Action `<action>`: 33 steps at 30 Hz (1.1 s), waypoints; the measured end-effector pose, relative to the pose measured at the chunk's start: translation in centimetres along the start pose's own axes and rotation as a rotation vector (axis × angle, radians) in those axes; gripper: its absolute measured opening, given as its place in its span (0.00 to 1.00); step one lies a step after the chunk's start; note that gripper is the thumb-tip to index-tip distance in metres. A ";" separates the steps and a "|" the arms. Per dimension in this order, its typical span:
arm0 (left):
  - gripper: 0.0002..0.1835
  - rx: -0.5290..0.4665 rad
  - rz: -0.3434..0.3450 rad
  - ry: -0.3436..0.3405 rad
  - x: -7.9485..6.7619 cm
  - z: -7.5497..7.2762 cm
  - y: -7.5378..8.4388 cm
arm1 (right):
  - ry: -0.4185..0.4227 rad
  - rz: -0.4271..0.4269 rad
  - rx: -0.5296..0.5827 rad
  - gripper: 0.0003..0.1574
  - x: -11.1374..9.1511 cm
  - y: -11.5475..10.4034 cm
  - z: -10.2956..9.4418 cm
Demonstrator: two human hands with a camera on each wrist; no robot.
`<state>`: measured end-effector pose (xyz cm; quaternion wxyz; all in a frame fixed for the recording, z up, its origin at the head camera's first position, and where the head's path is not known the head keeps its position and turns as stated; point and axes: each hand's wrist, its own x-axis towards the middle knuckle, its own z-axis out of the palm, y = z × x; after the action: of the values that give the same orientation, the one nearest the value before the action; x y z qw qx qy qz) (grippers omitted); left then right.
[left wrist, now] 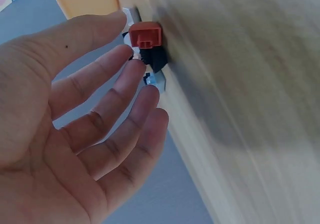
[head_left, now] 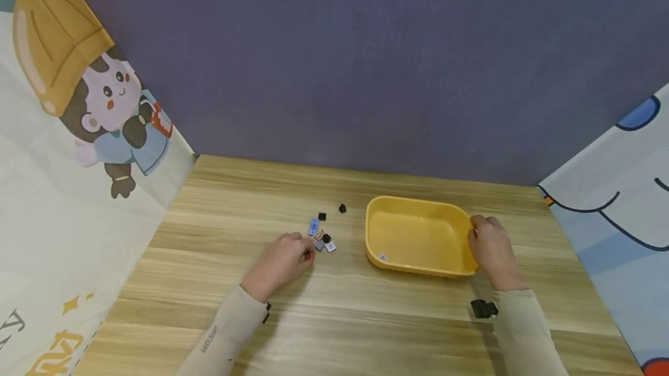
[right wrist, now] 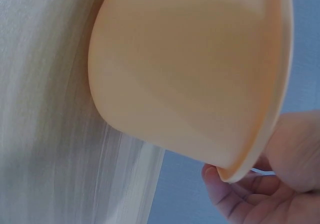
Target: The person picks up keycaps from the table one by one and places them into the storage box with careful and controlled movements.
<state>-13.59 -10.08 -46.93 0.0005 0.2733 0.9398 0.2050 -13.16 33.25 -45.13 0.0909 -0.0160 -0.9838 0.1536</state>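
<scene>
While the left hand sits at the 9 o'clock side of the small-parts cluster, its fingers are straight and relaxed, grasping nothing; fingertips just touch an orange-red clip-like piece on the wooden counter. Black, blue and white bits lie beside it; two black bits sit apart at 12 o'clock of the cluster. At 3 o'clock from it: yellow plastic tub, upright, one small white piece inside near its front wall. Right hand grips the tub's rim at the tub's 3 o'clock edge, fingers curled under the lip.
</scene>
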 end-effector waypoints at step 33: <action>0.06 -0.039 -0.057 -0.047 0.0 1.4 -0.2 | 0.013 0.000 0.006 0.16 -0.1 0.0 0.1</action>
<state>-13.58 -9.74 -48.26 0.0336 0.2513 0.9428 0.2167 -13.09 33.25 -45.22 0.0975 -0.0168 -0.9827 0.1566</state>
